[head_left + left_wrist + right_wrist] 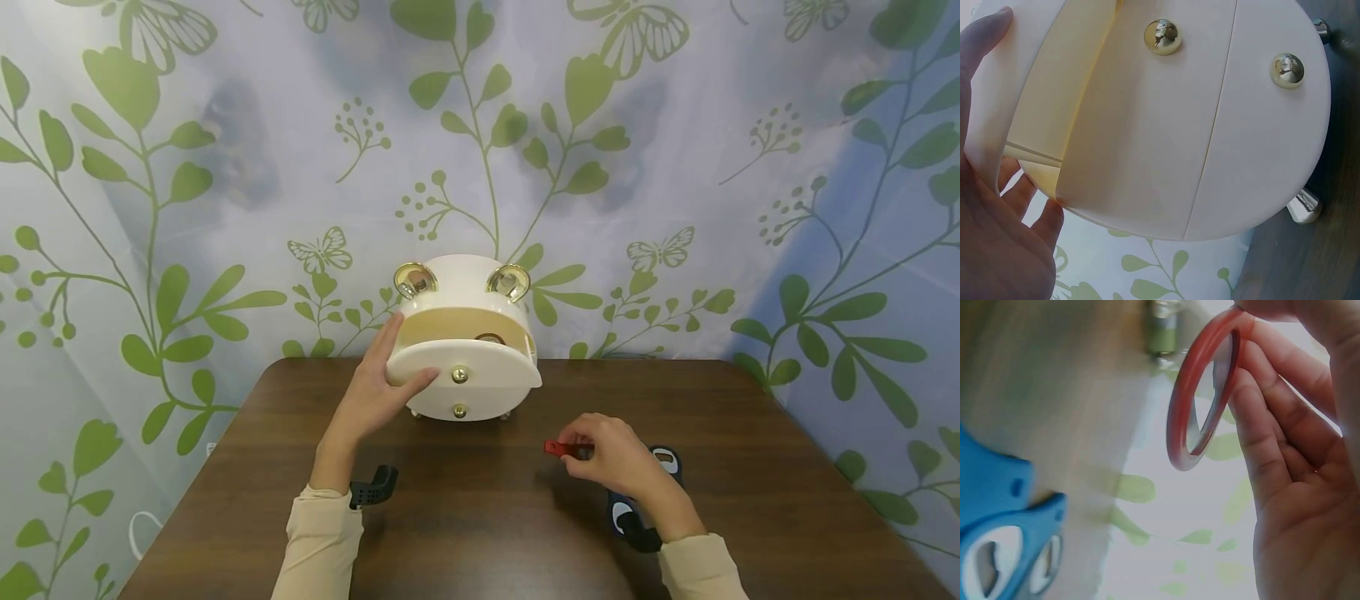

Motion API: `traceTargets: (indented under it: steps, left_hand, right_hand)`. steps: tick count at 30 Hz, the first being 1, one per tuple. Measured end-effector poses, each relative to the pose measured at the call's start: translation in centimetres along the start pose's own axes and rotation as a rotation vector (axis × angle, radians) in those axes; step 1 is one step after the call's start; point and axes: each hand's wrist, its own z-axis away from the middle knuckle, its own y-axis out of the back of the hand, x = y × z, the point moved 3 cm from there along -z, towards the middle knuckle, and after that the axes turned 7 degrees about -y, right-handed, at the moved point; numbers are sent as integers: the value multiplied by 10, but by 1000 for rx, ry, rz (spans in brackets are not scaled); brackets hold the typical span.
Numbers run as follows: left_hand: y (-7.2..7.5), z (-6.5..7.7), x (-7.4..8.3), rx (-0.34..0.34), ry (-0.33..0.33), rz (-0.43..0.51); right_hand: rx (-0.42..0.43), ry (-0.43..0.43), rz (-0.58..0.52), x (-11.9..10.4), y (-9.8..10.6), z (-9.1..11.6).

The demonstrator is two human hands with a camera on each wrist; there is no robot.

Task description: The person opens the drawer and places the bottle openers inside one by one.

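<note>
A white rounded drawer box [468, 279] with gold ears stands at the back of the table, its upper drawer [420, 354] pulled out. At the box's left side, my left hand [375, 387] holds it, fingers around the side and thumb in front; the left wrist view shows the fingers [1047, 225] by the drawer's corner. Inside the drawer, part of a brown round-edged thing [491, 338] shows. My right hand [611, 450] pinches a red bottle opener [1185, 400] above the table, right of the box. Its oval opening has a metal inner edge.
Blue bottle openers [666, 458] lie on the table beneath and beside the right hand, partly hidden by it. Gold knobs [460, 375] stick out from the drawer fronts. A leaf-patterned cloth [480, 167] hangs behind the brown table [465, 517].
</note>
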Motion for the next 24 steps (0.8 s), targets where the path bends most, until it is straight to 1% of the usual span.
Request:
traceTargets:
  steps: [3,7,11,16,24]
  left_hand:
    - [0,1,0,1,3,1]
    - [0,1,0,2,7,1]
    - [0,0,1,0,1,7]
    - [0,0,1,4,-9,8]
    - [0,0,0,3,-5,13]
  right_hand:
    - [39,10,6,-7,8,1]
    - [128,67,8,-15,19,1]
    - [209,104,-5,-23,30,2]
    - [283,127,-38,-30,40,-1]
    - [393,147,-41,-40,49,-7]
